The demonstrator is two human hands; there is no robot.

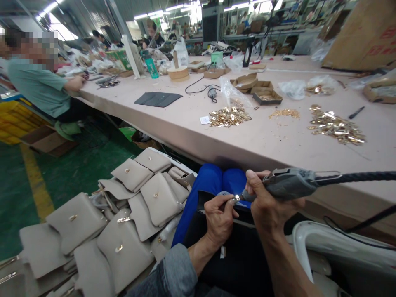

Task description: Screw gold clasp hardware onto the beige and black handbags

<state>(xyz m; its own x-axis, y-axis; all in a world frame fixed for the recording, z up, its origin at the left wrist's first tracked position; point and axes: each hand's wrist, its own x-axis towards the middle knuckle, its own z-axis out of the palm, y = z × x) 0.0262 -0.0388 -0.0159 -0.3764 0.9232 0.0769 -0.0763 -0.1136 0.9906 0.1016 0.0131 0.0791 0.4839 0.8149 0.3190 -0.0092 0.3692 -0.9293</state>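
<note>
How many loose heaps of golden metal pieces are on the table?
3: the left heap, beside a white card; the small middle heap; the right heap, near a black pen. Others may be hidden.

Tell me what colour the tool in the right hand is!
The tool is grey, best seen in the head view.

Green floor (pixel 14 185), yellow stripe (pixel 37 181), long pale table (pixel 185 119), tube lights (pixel 50 7)

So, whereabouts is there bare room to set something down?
On the table: between the black sheet and left gold pile, and right of the right gold pile. Cardboard boxes and plastic bags crowd the far side; in this view the grey tool in the right hand covers part of the near edge.
</note>
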